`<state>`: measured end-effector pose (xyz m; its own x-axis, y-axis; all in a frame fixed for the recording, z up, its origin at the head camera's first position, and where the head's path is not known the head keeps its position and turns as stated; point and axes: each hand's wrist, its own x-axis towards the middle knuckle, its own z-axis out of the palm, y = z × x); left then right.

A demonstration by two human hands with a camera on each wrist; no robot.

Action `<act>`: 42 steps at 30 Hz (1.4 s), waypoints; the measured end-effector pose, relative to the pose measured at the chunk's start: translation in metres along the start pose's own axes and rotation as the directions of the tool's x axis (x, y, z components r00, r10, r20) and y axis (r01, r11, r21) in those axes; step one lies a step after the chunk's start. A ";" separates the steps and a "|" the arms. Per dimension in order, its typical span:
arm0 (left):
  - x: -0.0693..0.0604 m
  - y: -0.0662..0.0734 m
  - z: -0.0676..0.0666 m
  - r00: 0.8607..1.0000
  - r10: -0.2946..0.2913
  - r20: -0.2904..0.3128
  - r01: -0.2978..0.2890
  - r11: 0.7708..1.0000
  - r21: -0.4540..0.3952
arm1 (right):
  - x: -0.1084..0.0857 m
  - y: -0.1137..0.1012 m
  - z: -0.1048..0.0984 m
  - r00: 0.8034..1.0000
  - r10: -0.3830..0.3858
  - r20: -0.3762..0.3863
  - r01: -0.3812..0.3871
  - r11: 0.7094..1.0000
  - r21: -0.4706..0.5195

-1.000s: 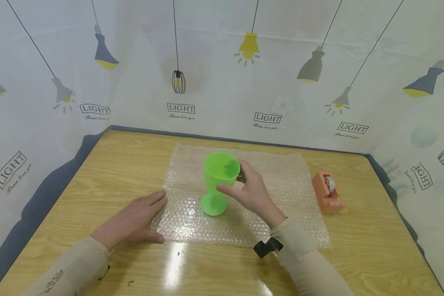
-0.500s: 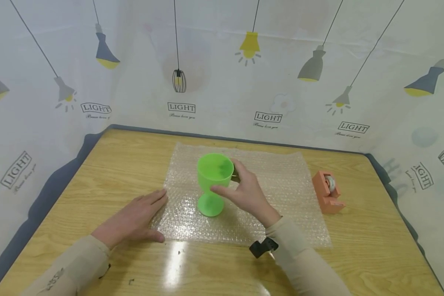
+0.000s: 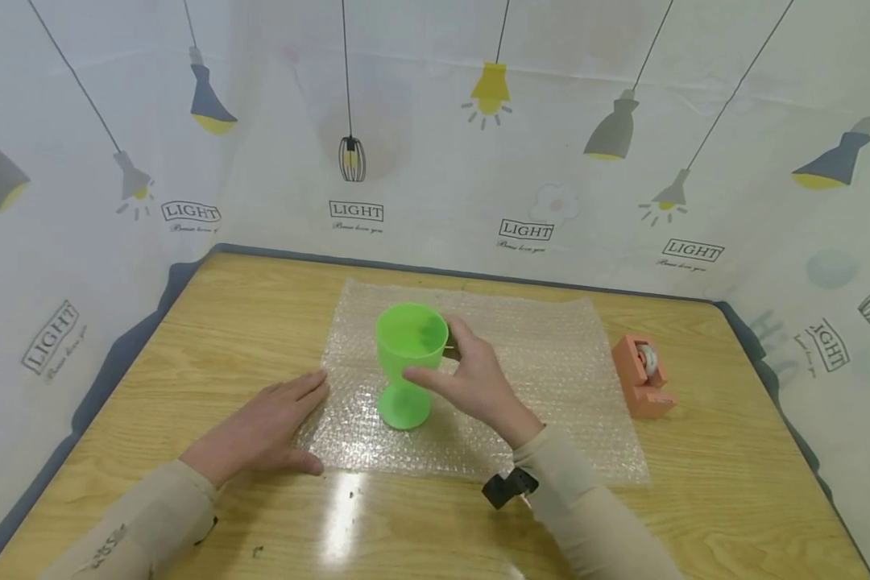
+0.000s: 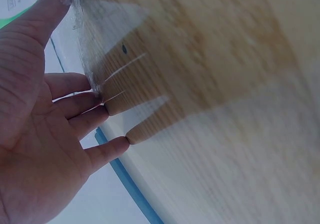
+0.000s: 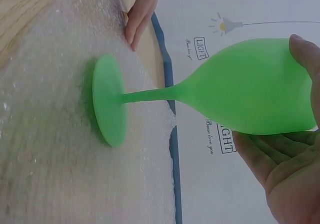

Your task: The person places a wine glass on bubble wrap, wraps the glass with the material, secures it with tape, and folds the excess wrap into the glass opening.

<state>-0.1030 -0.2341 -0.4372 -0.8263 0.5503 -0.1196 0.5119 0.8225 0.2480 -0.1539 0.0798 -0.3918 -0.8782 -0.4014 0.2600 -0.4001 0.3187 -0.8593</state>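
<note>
Position of the workpiece: the green goblet (image 3: 399, 354) stands over the left-centre part of the bubble wrap sheet (image 3: 544, 354), which lies flat on the wooden table (image 3: 732, 483). Its long axis is upright, bowl mouth facing up, with the base (image 5: 107, 102) parallel to the sheet. The base is at or just above the wrap; full contact cannot be confirmed.

Right hand (image 3: 478, 387): partly closed around the bowl from the goblet's right side. The thumb lies across the near wall and the fingers pass behind—a side grip above the stem (image 5: 150, 94). This is the nearer hand; the goblet lies directly to its left, within its grasp.

Left hand (image 3: 264, 427): palm down, fingers extended, holding nothing. Its fingertips rest at the left edge of the sheet, with the thumb near the front left corner. The goblet lies to its right, apart from it and across a strip of wrap.

Surrounding items: the orange tape dispenser (image 3: 641, 379) stands just beside the right edge of the sheet, well apart from the goblet.

Difference from the frame 1 s earlier: the goblet and the right hand are displaced to the left, so the gap to the left hand is narrower. The left hand, the sheet and the dispenser show no clear displacement.
</note>
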 end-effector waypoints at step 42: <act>0.001 -0.005 0.005 0.999 0.010 -0.032 -0.009 1.000 0.021 | 0.010 -0.027 0.038 0.996 0.056 0.069 -0.057 0.998 0.013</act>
<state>-0.1056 -0.2372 -0.4432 -0.8282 0.5538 -0.0864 0.5244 0.8200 0.2294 -0.1424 0.0345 -0.3827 -0.8789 -0.4415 0.1808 -0.3463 0.3298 -0.8783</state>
